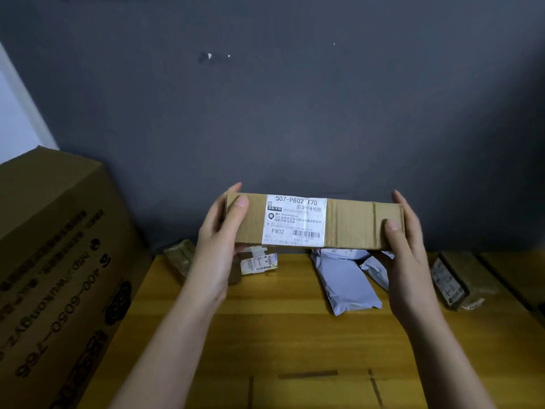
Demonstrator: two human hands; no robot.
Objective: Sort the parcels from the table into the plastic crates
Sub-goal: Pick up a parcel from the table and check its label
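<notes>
A person holds a long cardboard parcel (pixel 315 221) up in the air above the far part of the wooden table (pixel 280 326), lengthwise from left to right, with its labelled side turned toward the camera. The left hand (pixel 219 240) grips the parcel's left end, thumb curled over the front face and fingers wrapped behind it. The right hand (pixel 408 240) grips the right end in the same way, thumb on the front and fingers round the back edge. A white shipping label (pixel 295 219) sits left of the parcel's middle, printed with "507-P802 T70", "P802" and a barcode.

More parcels lie on the table beneath and beyond the lifted one. A grey plastic mailer bag (pixel 346 281) lies right of centre, with a second grey mailer (pixel 377 268) just beside it on the right, partly behind the right hand. A small brown box with a white label (pixel 256 262) lies under the parcel's left half, partly hidden by the left wrist. A tape-wrapped packet (pixel 180 256) rests at the far left corner of the table. A labelled cardboard box (pixel 455 280) lies at the right edge.

A big cardboard carton (pixel 59 261) with dark printing stands to the left of the table. A dark grey wall (pixel 280 98) fills the background.
</notes>
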